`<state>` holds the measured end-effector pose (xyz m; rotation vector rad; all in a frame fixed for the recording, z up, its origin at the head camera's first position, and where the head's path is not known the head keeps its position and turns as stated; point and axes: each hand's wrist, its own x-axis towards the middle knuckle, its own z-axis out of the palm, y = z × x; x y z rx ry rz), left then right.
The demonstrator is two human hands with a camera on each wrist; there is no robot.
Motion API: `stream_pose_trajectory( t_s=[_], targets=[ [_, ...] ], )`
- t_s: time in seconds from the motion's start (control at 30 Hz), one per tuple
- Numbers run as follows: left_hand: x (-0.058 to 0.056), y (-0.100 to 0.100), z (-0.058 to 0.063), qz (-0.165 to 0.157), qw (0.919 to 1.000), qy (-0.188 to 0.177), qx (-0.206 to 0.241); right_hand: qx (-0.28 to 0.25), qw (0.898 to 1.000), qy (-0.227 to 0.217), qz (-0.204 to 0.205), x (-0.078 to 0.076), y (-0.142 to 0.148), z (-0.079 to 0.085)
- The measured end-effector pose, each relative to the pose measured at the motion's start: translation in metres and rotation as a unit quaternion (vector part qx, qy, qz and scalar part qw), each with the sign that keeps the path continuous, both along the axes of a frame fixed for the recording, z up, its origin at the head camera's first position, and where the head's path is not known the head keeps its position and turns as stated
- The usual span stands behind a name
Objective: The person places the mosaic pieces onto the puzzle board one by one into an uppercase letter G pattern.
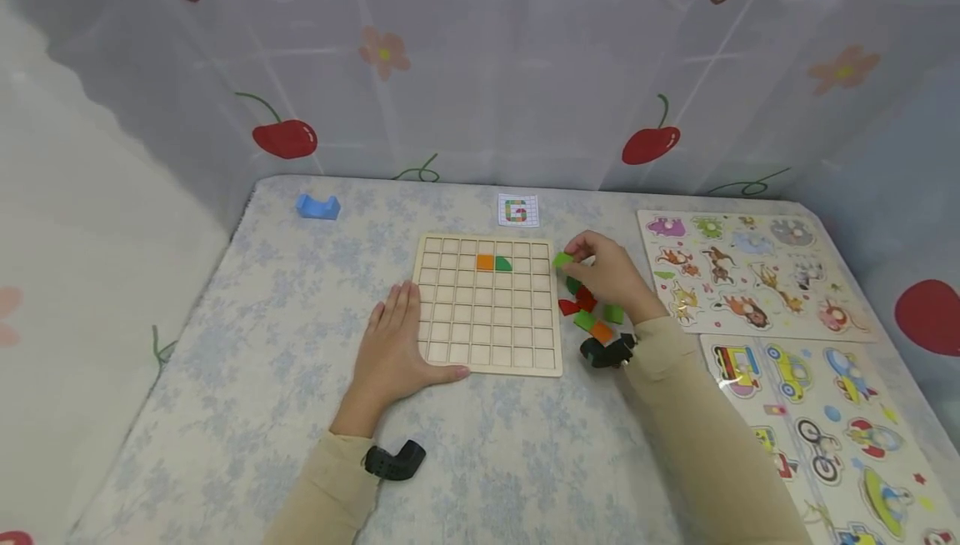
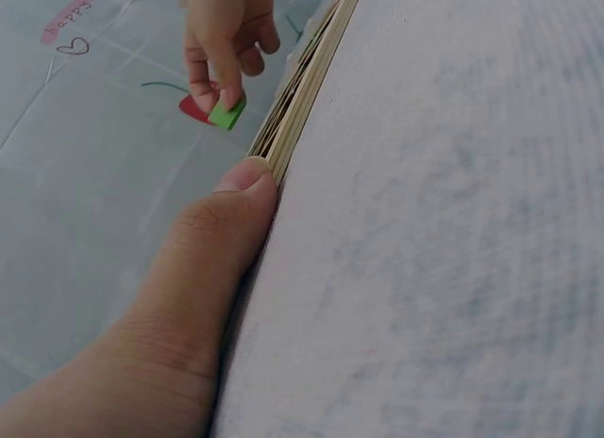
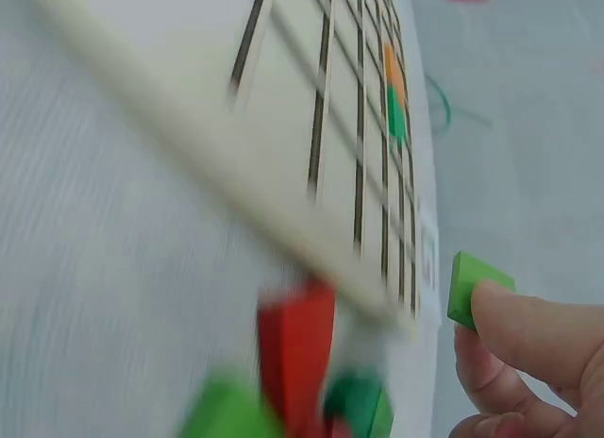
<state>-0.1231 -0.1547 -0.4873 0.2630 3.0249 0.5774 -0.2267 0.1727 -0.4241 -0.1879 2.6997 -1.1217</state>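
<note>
Backdrop lettering (image 2: 70, 19) reads "happy". Right hand (image 1: 609, 272): fingers pinch the light-green block (image 1: 562, 260) at their tips. Left hand (image 1: 388, 349): fingers extended against the grid board (image 1: 483, 314).

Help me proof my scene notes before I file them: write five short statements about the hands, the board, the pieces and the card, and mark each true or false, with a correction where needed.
1. The right hand pinches a light green piece. True.

2. The left hand is held well clear of the board. False: it touches the board's edge.

3. An orange piece and a dark green piece sit side by side on the board. True.

4. The loose pieces beside the board are all red. False: green and orange ones lie there too.

5. The small card lies beyond the board's far edge. True.
</note>
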Motion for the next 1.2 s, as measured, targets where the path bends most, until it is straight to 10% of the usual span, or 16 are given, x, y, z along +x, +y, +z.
stream_pose_trajectory(
  t_s=[0.53,1.2],
  targets=[
    [0.000,0.001,-0.001,0.000,1.0000,0.007,-0.007,-0.004,0.997,0.014,0.079,-0.015,-0.122,-0.008],
    [0.001,0.000,0.000,-0.001,0.9998,0.018,0.000,0.089,0.989,0.065,0.103,-0.017,-0.131,-0.014]
  ],
)
